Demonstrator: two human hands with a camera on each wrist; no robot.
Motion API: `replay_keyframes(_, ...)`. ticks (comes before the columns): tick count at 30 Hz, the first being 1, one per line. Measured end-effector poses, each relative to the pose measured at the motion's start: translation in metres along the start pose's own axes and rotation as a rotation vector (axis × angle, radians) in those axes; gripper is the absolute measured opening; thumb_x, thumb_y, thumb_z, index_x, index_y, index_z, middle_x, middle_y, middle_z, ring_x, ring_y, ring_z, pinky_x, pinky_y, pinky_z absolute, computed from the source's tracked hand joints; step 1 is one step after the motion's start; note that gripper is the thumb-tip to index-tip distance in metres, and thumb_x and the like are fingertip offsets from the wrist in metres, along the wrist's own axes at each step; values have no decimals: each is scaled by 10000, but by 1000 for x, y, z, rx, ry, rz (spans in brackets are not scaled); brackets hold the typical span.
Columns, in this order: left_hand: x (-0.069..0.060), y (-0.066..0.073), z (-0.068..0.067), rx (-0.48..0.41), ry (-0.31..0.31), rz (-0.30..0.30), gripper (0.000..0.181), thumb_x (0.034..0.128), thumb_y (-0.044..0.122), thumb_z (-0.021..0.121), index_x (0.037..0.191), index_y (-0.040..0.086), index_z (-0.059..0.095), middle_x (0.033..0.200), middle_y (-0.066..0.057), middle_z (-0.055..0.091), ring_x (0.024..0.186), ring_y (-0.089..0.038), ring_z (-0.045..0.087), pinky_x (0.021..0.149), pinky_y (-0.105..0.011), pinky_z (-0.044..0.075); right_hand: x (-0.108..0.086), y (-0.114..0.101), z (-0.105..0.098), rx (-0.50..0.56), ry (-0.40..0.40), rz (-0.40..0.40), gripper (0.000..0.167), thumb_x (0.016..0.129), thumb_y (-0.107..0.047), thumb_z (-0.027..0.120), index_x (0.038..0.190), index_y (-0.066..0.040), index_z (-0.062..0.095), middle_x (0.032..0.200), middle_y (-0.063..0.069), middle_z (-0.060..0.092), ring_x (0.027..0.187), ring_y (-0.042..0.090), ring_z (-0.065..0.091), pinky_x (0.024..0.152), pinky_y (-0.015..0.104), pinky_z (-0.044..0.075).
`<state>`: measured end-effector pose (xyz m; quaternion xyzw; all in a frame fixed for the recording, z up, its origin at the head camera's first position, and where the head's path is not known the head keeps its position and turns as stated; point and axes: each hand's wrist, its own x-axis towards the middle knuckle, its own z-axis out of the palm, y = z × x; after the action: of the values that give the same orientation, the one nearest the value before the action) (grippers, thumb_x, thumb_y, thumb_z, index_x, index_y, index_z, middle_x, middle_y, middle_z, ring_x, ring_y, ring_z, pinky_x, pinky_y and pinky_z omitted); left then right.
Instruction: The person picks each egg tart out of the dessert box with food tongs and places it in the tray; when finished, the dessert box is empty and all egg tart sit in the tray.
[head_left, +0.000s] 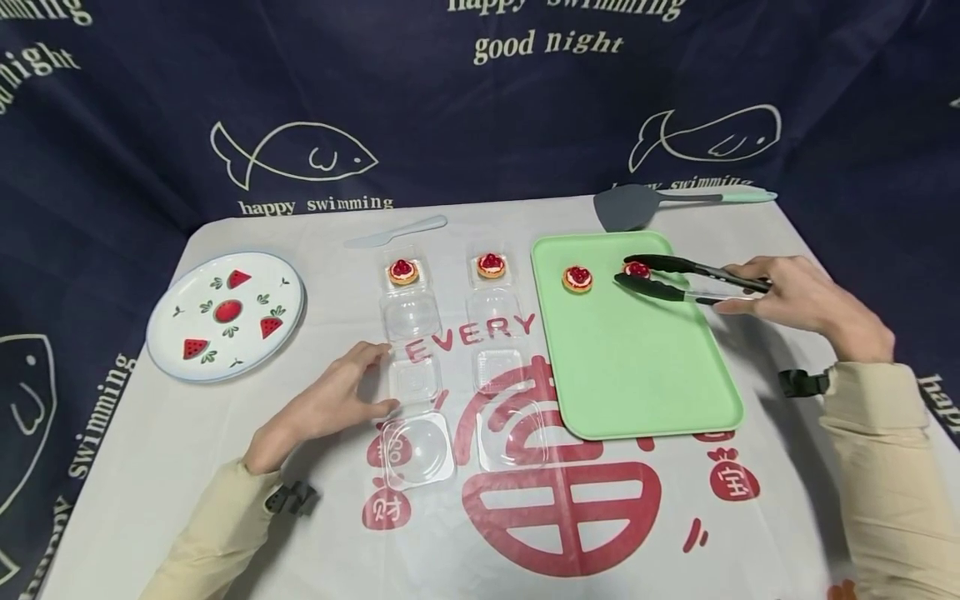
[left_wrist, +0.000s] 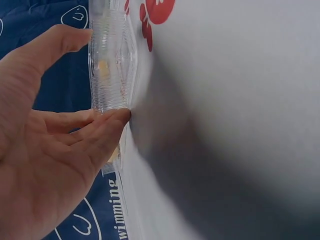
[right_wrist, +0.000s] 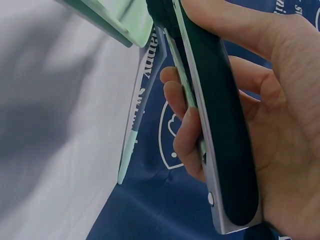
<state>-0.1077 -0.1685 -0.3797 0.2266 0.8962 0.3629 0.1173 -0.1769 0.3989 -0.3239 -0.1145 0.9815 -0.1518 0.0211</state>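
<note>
Tongs [head_left: 654, 288] straddling a tart [head_left: 637, 269], upper right
Right hand [head_left: 802, 298] closer, fingers clamped on tongs aimed left; left hand [head_left: 330, 400] beside clear container [head_left: 417, 381], fingers apart.

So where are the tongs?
Right side of the head view: the right hand holds the tongs, tips either side of a tart over the green tray.

Head cam fwd/dn over tbl [head_left: 150, 450], wrist cams close, R/head share tongs [right_wrist: 220, 115]
</note>
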Motion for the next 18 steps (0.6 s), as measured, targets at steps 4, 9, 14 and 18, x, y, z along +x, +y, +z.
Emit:
replay_keyframes(4, -1, -1, 1, -5, -4, 8, 717, 777, 108, 792, 1342, -141, 427, 1254, -256, 529, 1166, -426, 536, 1014, -549, 445, -1, 0, 2, 7, 3, -3, 588, 748, -270, 843, 1218, 32, 659, 1160, 234, 667, 887, 189, 547, 670, 64, 296)
replay_keyframes(9, -2, -2, 1, -14, -25, 2, 734, 794, 109, 777, 1375, -125, 395, 1279, -255, 514, 1189, -418, 522, 1033, -557, 423, -3, -1, 1, 38, -28, 41, 666, 758, -305, 834, 1272, 55, 608, 1230, 304, 604, 1078, 352, 547, 791, 202, 378)
replay_keyframes(14, -3, -3, 0, -42, -43, -32, 778, 835, 177, 763, 1419, -95, 328, 1315, -266, 499, 1244, -420, 486, 1072, -559, 381, -8, -1, -5, 65, -33, 89, 718, 764, -354, 823, 1305, 49, 578, 1260, 336, 566, 1222, 436, 468, 854, 357, 360)
replay_keyframes(18, -3, -4, -4, -57, -13, -40, 717, 864, 204, 742, 1381, -94, 344, 1256, -259, 528, 1213, -400, 503, 1061, -551, 388, -13, 0, -11, 65, -21, 117, 741, 764, -408, 816, 1330, 6, 575, 1269, 310, 576, 1169, 392, 492, 737, 195, 305)
